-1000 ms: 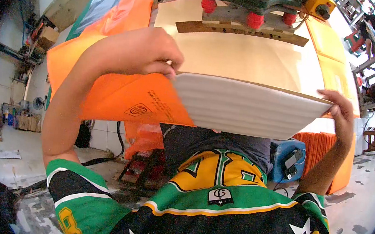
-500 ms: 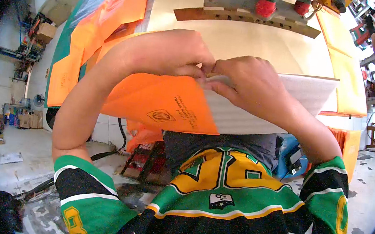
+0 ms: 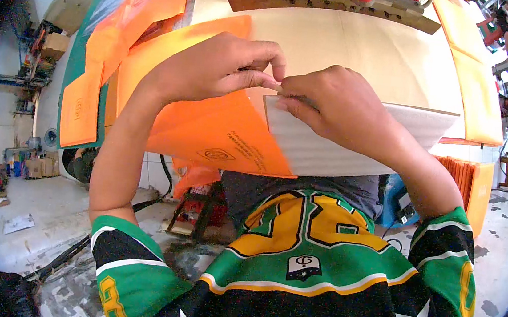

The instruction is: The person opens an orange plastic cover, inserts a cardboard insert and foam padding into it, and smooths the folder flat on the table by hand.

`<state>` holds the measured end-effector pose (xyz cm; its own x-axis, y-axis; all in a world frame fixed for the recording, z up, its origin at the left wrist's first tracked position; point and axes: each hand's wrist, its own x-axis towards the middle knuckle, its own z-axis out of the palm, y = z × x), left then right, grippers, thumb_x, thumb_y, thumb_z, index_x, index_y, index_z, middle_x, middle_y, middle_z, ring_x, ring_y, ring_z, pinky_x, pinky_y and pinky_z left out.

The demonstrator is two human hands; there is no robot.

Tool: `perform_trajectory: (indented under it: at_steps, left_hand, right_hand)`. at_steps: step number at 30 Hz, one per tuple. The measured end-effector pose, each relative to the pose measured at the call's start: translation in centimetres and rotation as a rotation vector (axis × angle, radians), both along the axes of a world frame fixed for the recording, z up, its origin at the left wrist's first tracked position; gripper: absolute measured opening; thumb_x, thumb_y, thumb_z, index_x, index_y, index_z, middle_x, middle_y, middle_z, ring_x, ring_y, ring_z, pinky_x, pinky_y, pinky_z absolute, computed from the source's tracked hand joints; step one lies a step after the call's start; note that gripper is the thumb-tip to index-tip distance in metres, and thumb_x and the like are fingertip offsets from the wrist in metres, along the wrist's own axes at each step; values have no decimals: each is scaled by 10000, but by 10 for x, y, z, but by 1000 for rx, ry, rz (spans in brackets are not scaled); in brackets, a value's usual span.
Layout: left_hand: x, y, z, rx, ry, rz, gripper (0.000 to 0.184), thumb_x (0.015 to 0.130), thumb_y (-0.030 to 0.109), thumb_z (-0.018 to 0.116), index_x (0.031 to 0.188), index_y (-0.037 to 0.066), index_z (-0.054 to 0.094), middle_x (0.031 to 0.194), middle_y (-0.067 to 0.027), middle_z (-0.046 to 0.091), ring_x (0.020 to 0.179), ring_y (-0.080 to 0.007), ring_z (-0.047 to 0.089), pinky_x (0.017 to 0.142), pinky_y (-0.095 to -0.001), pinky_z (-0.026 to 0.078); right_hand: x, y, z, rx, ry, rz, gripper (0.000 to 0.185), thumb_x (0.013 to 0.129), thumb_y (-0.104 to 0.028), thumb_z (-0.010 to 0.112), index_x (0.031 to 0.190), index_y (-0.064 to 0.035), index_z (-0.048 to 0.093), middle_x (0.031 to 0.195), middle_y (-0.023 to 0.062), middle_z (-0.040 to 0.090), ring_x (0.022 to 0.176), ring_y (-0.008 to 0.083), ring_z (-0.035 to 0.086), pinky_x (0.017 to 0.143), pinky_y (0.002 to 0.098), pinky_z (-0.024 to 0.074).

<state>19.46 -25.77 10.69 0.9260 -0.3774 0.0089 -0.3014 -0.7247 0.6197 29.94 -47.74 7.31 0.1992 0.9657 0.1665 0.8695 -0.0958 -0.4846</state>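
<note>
In the head view, the bag and the white panel stand together at the near edge of the table, just above the person's lap. The bag is on the left; its printed face meets the panel along a slanting line, and whether the panel runs on inside it cannot be told.

The left hand is over the bag, its thumb and forefinger reaching to the fingertips of the right hand. The right hand curls at the panel's upper left corner, thumb in front. The fingertips crowd together, so I cannot tell whether either hand grips anything, or what.

Both pieces look light. The bag seems thin and limp, likely to crease and sag unless held at two points; its edges offer the surest pinch. The panel's straight, brown-rimmed top edge suggests a stiff sheet, while its rippled white face looks like soft foam, prone to dents under a hard thumb. Its upper edge and corners seem the best places to hold, with flat fingers rather than nails. Neither looks very slippery.

Beyond lie a cream sheet and a brown strip.
</note>
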Motion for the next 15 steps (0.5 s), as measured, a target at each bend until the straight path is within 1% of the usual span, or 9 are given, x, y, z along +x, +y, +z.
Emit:
perform_trajectory:
  at_steps: [2, 6, 8, 9, 11, 12, 14, 15]
  left_hand:
    - [-2, -5, 7, 103, 89, 115, 225, 972, 285, 632, 1092, 95, 645, 827, -115, 660, 748, -282, 668, 686, -382, 515]
    - [-6, -6, 0, 134, 59, 144, 247, 987, 307, 635, 1125, 104, 609, 854, -96, 664, 759, -265, 675, 696, -374, 522]
    - [-7, -6, -9, 9, -38, 199, 269, 997, 327, 636, 1137, 103, 585, 919, -96, 686, 810, -266, 700, 733, -371, 540]
    - [-7, -8, -13, 10, -35, 195, 269, 997, 327, 636, 1137, 103, 585, 919, -96, 686, 810, -266, 700, 733, -371, 540]
    - [-7, -13, -21, -6, -152, 293, 282, 1008, 338, 631, 1143, 97, 576, 994, -99, 700, 884, -279, 722, 789, -376, 556]
    - [-6, -15, -23, -6, -150, 288, 282, 1008, 338, 631, 1143, 97, 576, 994, -99, 700, 884, -279, 722, 789, -376, 556]
    - [-5, -19, -26, 31, -244, 309, 274, 1007, 316, 637, 1154, 95, 570, 1043, -96, 709, 957, -286, 731, 828, -375, 567]
    - [-5, -21, -26, 30, -242, 305, 274, 1007, 316, 637, 1154, 95, 570, 1043, -96, 709, 957, -286, 731, 828, -375, 567]
  right_hand:
    - [-1, 0, -1, -13, 7, 8, 238, 947, -342, 625, 959, -134, 739, 781, 162, 714, 749, 414, 697, 697, 541, 557]
    - [-1, 0, -5, -37, 8, -2, 237, 951, -331, 614, 923, -124, 726, 782, 175, 709, 752, 415, 696, 688, 544, 554]
    - [-2, -1, -6, -30, 11, 2, 235, 953, -326, 609, 915, -125, 725, 783, 178, 709, 753, 414, 697, 685, 543, 554]
    - [-3, -1, -5, -17, 18, 24, 238, 957, -321, 602, 901, -125, 724, 782, 177, 709, 752, 412, 699, 682, 541, 555]
    - [-6, 0, -4, -5, 25, 42, 242, 961, -316, 595, 887, -125, 723, 782, 177, 709, 752, 410, 700, 679, 539, 556]
    - [-8, 0, -4, -6, 10, 43, 244, 963, -308, 589, 875, -123, 722, 785, 172, 711, 753, 409, 702, 679, 539, 558]
    - [-8, 0, -5, -7, -3, 41, 247, 966, -300, 584, 863, -121, 720, 788, 168, 713, 755, 409, 704, 680, 539, 559]
    - [-7, 0, -5, 9, -13, 38, 248, 968, -293, 579, 859, -120, 719, 790, 171, 713, 759, 410, 705, 684, 539, 561]
